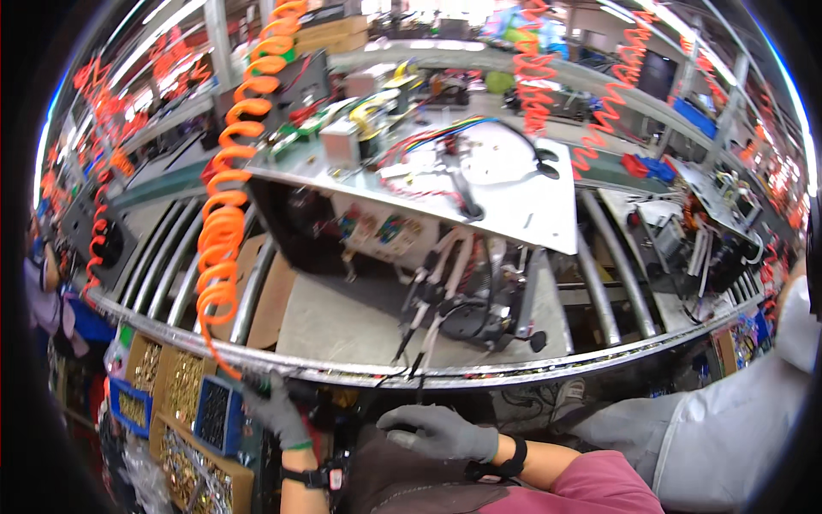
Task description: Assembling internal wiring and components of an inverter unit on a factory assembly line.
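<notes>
My left hand (278, 413), in a grey glove, is at the conveyor's near edge, beside the parts bins. Its fingers reach toward the lower end of an orange coiled air hose (221, 227); they are blurred, and whether they hold anything cannot be made out. My right hand (441, 432), also gloved in grey, lies in front of my body with its fingers loosely extended and nothing visible in them. Ahead of both hands, an opened machine unit (531, 197) sits on the conveyor, with a white panel on top, circuit boards, coloured wires and dark cables dangling over the front rail.
Bins of small metal fasteners (184, 385) and a blue bin of dark screws (218, 413) stand at the lower left. Metal rollers (604, 265) flank the unit. Another wired unit (698, 244) sits to the right. A person's grey-clad leg (711, 437) is close on my right.
</notes>
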Demonstrator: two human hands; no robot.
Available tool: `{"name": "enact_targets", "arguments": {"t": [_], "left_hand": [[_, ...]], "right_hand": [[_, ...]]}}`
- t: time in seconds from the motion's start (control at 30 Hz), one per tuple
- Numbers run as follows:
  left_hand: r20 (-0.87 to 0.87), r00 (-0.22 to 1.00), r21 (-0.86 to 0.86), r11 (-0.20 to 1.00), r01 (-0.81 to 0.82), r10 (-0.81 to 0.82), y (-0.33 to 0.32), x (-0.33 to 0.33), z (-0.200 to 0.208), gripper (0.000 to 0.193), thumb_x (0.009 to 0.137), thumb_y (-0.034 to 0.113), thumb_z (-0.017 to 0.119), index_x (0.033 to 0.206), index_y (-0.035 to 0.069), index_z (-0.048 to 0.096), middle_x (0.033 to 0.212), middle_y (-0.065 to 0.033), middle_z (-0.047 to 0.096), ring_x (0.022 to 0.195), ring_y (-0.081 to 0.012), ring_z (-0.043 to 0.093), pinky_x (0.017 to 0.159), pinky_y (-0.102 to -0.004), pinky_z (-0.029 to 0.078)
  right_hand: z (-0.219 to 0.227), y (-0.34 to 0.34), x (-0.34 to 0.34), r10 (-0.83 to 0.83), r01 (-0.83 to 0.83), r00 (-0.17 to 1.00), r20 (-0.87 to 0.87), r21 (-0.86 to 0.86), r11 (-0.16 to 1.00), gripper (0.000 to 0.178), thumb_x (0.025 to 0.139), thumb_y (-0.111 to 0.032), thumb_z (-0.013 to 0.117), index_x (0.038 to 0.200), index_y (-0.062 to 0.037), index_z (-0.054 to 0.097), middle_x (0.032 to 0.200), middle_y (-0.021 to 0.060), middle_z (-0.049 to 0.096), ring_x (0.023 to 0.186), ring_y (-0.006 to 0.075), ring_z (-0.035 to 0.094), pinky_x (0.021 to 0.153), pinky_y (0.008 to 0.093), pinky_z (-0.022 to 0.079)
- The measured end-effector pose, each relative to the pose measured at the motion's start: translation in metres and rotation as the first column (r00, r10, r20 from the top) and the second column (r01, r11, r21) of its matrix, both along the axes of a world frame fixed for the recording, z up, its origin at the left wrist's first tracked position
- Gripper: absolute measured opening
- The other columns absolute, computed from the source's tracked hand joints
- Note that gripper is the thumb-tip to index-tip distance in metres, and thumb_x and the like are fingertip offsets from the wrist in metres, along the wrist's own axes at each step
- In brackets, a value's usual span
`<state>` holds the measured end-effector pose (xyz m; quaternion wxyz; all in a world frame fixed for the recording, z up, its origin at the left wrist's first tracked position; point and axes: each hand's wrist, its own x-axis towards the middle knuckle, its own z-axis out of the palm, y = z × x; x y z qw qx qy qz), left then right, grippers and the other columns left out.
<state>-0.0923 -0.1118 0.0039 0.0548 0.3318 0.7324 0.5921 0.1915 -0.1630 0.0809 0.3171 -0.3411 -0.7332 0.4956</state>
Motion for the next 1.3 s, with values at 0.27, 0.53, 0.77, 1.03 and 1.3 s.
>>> {"name": "enact_targets", "arguments": {"t": [0.27,0.53,0.77,1.03,1.3], "left_hand": [[-0.173,0.966,0.313,0.941,-0.131,0.192,-0.028,0.023,0.058,0.039,0.091,0.019,0.067,0.122,0.0,0.053,0.11,-0.0136,0.061,0.098,-0.0266,0.06,0.09,-0.0358,0.05],[0.142,0.761,0.352,0.751,0.558,-0.632,0.054,0.066,0.08,0.053,0.09,-0.001,0.058,0.141,-0.003,0.041,0.137,-0.0156,0.048,0.122,-0.0215,0.051,0.102,-0.0345,0.042],[0.156,0.976,0.151,0.981,0.126,-0.149,0.248,-0.002,0.076,0.08,0.078,0.001,0.068,0.148,-0.001,0.029,0.146,-0.0221,0.039,0.128,-0.0323,0.046,0.101,-0.0411,0.044],[-0.049,0.769,-0.107,0.768,0.631,-0.638,0.394,-0.141,-0.002,0.046,0.093,0.023,0.052,0.134,0.002,0.054,0.127,-0.017,0.062,0.118,-0.0321,0.059,0.1,-0.0416,0.047],[0.02,0.854,0.087,0.852,0.517,-0.52,0.244,-0.128,-0.014,0.04,0.094,0.02,0.056,0.129,0.0,0.058,0.116,-0.0152,0.068,0.101,-0.0221,0.065,0.089,-0.0341,0.048]], "right_hand": [[0.059,0.052,0.133,-0.639,0.745,0.539,-0.549,-0.043,0.665,0.013,0.096,-0.004,0.052,0.104,-0.0017,0.062,0.089,0.0041,0.063,0.077,0.0075,0.058,0.066,0.0241,0.048],[0.008,0.137,0.208,-0.891,0.853,0.438,-0.12,0.369,0.37,0.042,0.087,-0.025,0.069,0.12,-0.0029,0.056,0.11,0.0154,0.062,0.099,0.0266,0.062,0.087,0.0362,0.051],[-0.038,0.152,0.192,-0.845,0.817,0.464,0.266,0.24,0.524,0.085,0.079,-0.033,0.071,0.149,-0.0087,0.029,0.126,0.0267,0.052,0.114,0.0416,0.056,0.098,0.0464,0.045],[-0.054,0.182,0.209,-0.77,0.737,0.62,0.151,0.226,0.637,0.042,0.083,-0.02,0.066,0.121,-0.0029,0.061,0.117,0.0205,0.063,0.104,0.0324,0.063,0.09,0.0385,0.051],[-0.02,0.227,0.279,-0.469,0.549,0.82,0.329,-0.221,0.806,0.026,0.088,-0.014,0.063,0.112,-0.0053,0.066,0.101,0.0143,0.069,0.094,0.0273,0.065,0.086,0.0381,0.052]]}}
